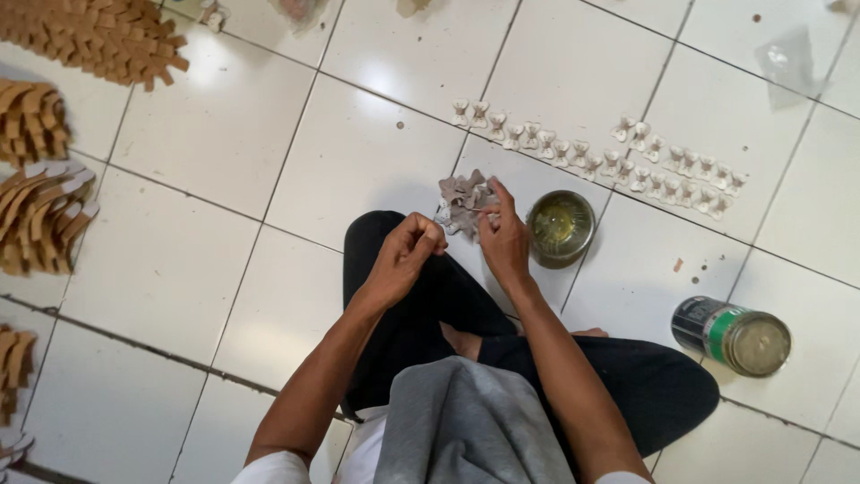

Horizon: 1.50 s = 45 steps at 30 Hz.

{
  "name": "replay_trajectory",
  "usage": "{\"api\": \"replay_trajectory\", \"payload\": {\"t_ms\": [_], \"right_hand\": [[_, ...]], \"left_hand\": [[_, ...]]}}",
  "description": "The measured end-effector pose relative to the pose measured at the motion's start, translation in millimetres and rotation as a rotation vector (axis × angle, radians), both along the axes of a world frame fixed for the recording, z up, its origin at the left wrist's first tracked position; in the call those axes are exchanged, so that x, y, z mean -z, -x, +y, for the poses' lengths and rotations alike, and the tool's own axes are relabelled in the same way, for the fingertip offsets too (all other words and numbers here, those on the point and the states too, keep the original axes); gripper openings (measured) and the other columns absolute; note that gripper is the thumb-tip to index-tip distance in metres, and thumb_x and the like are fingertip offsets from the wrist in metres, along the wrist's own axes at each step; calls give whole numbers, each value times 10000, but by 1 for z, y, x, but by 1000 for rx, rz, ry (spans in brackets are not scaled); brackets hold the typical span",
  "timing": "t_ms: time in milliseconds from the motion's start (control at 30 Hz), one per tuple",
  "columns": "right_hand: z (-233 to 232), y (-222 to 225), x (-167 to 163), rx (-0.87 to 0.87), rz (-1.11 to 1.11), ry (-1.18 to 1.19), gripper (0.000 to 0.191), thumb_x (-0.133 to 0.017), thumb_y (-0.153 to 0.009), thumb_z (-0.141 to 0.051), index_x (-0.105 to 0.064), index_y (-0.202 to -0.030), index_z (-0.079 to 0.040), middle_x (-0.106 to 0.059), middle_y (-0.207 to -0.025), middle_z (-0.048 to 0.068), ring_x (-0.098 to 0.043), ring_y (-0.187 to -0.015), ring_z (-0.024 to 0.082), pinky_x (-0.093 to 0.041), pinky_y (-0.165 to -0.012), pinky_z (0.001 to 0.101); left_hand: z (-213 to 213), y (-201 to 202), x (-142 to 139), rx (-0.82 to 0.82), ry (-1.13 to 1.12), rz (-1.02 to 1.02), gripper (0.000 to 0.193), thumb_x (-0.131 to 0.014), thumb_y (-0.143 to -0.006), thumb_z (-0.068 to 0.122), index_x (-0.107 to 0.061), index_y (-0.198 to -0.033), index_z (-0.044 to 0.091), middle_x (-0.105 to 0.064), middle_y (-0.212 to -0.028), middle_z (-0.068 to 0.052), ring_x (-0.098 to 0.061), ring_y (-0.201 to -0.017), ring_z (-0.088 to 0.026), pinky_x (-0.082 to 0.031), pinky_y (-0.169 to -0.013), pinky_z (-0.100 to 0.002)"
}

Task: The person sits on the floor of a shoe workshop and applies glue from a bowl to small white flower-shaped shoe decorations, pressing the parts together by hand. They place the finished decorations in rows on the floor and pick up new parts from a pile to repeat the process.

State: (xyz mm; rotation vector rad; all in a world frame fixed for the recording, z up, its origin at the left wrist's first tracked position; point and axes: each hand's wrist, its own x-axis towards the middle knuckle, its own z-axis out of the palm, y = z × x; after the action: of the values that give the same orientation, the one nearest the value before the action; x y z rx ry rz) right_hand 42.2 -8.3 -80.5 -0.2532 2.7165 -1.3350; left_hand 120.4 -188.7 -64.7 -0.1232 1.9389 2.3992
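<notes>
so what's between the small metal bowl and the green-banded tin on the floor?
Head view: only bare white tile floor with one grout line between the metal bowl and the green-banded tin; a small brown speck lies near that stretch.

Floor: glossy white tiled floor (179, 260)
Rows: pale bow-shaped cutouts (618, 157)
Pile: grey cutouts (461, 202)
Vessels: round metal bowl (561, 228); tipped green-banded tin can (733, 335)
Left edge: stacked brown strips (40, 215)

Row of pale bow-shaped cutouts (596, 157) on white tiled floor (358, 161); tan strip stacks (40, 215) left; green-labelled tin can (730, 334) lying right.
</notes>
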Motion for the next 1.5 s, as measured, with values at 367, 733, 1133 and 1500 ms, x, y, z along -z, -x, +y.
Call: {"api": "replay_trajectory", "payload": {"t_ms": [367,733,1133,1500], "right_hand": [[92,-63,-54,140,-18,571,664,-739,-910,52,-432,-1498,5,-687,-1118,129,-697,-964,131,-597,-850,278],[129,-77,-112,114,-197,963,736,-659,-956,79,-305,-1596,-4,-736,-1073,180,-705,-964,145,-583,-884,281],[116,-88,-94,180,-46,627,614,-650,-970,67,-374,-1518,43,-743,-1094,177,-720,-961,154,-581,-844,261],[127,-87,-91,33,-159,579,665,-678,-953,37,-367,-1540,-2,-708,-1142,150,-676,-926,129,-582,-828,267]], "left_hand": [[59,6,-8,149,21,-19,268,-540,-1058,289,-579,-928,58,-612,-850,-27,-588,-811,-102,-521,-806,-290],[97,13,-55,289,-49,-210,328,-516,-1014,369,-632,-1126,84,-706,-1013,-31,-668,-932,-128,-551,-879,-300],[116,-1,-32,149,-284,-178,140,-713,-992,167,-664,-1039,45,-729,-900,-64,-702,-852,-130,-567,-828,-286],[103,1,-46,403,107,-63,258,-651,-1012,166,-604,-1222,23,-661,-789,-14,-624,-734,-85,-529,-684,-253]]}}
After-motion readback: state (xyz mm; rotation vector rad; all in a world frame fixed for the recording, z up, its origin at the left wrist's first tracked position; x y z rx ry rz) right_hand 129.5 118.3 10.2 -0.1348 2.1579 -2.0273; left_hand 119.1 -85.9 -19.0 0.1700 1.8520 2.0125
